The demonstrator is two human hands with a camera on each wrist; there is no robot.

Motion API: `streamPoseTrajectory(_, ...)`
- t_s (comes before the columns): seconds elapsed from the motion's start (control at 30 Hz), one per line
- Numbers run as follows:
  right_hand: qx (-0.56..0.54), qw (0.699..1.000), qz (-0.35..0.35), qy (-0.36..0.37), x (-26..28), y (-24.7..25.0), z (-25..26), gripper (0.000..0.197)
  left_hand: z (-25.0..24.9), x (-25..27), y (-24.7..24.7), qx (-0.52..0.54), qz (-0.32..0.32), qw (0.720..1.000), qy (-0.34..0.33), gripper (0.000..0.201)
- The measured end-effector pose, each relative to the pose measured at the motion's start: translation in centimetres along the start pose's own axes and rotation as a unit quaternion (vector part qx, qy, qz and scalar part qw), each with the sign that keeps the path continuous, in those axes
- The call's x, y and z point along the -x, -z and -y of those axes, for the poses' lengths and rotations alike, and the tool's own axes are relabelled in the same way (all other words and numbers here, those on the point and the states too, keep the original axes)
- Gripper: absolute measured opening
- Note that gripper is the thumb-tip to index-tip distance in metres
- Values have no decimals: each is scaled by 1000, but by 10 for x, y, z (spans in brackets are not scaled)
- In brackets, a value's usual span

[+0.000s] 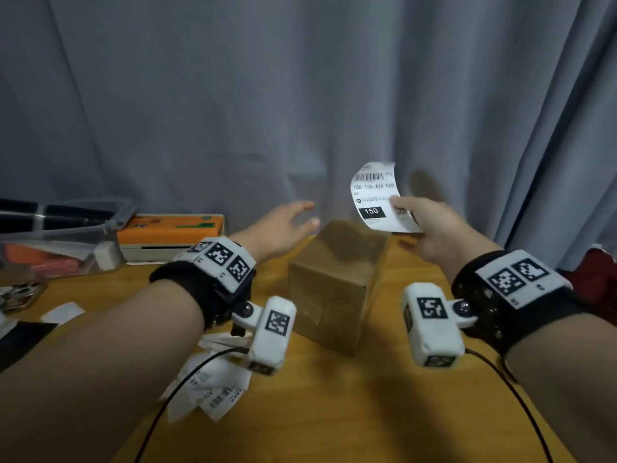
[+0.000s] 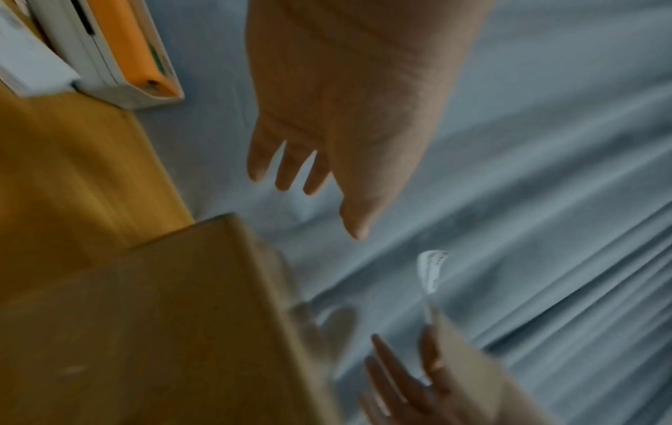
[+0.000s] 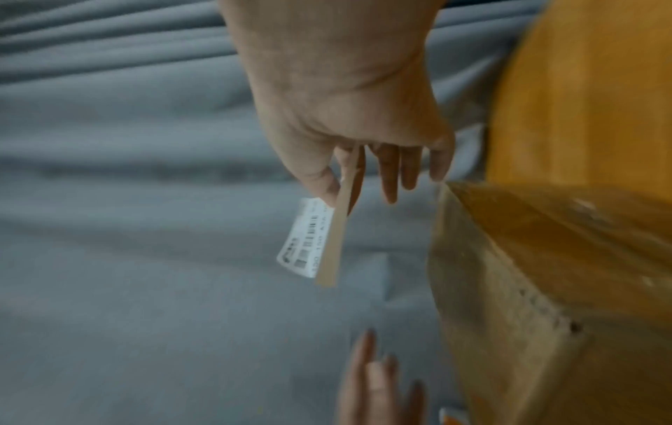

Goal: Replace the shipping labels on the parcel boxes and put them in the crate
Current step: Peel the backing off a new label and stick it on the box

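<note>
Brown parcel box (image 1: 337,282) stands on wooden table (image 1: 334,412), top bare. Right hand (image 1: 430,228), above box's right edge, pinches shipping label (image 1: 375,198) between thumb and fingers, likely ready for sticking. Print reads "150-150", "150", plus barcode. Left hand (image 1: 283,228), fingers spread and empty, hovers above box's left edge, probably to steady it.

Brown box (image 1: 337,282), white barcoded label (image 1: 375,198), orange-topped printer (image 1: 170,233), grey-blue curtain (image 1: 233,95).

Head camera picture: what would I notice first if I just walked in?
Probably the white label with a barcode, pinched in the right hand above the brown box in the middle of the table. The left hand reaches open toward it.
</note>
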State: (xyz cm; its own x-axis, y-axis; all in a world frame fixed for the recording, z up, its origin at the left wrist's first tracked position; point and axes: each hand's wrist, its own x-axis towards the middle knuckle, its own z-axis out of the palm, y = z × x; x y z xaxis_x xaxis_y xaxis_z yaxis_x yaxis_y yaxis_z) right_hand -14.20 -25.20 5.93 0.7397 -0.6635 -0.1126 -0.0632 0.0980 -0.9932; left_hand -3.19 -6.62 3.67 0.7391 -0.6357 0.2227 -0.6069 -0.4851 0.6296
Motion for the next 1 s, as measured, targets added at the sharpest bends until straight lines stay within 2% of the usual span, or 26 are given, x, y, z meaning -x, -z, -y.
streamPoseTrajectory(0.03,-22,999,7,-40,-1,1,-3,5,5,-1,-9,-16,53,998,-4,51)
streamPoseTrajectory(0.1,-54,996,14,-71,-3,0,-11,8,10,1,-23,-54,135,989,-2,50)
streamPoseTrajectory(0.17,-76,993,23,-84,-3,-5,-18,6,12,3,-30,-60,166,984,7,50)
streamPoseTrajectory(0.3,-79,994,24,-77,7,-12,-30,9,7,20,-31,-85,93,992,-17,42)
streamPoseTrajectory(0.37,-66,995,19,-68,16,-12,-35,5,3,35,-29,-87,70,993,-30,35)
streamPoseTrajectory(0.43,-48,997,17,-58,25,-13,-37,2,-2,50,-26,-76,66,994,-31,31)
streamPoseTrajectory(0.53,3,1000,14,-1,34,-14,-36,12,-5,56,-21,-130,71,988,-45,28)
streamPoseTrajectory(0.57,19,1000,15,15,36,-15,-34,16,-6,56,-18,-107,54,992,-39,25)
streamPoseTrajectory(0.63,37,999,27,26,41,-15,-29,18,-9,56,-11,22,5,1000,7,18)
streamPoseTrajectory(0.7,57,997,38,22,44,-16,-26,20,-12,53,-5,178,-29,982,60,15)
streamPoseTrajectory(0.73,69,997,40,16,45,-17,-25,21,-14,52,-4,216,-29,973,82,18)
streamPoseTrajectory(0.83,89,995,53,-7,45,-21,-23,17,-16,44,-6,234,-6,965,117,29)
streamPoseTrajectory(0.93,122,990,64,-13,42,-24,-23,12,-17,38,-10,244,-10,959,141,14)
streamPoseTrajectory(1.0,162,985,53,1,40,-27,-25,17,-17,33,-12,229,-18,960,162,14)
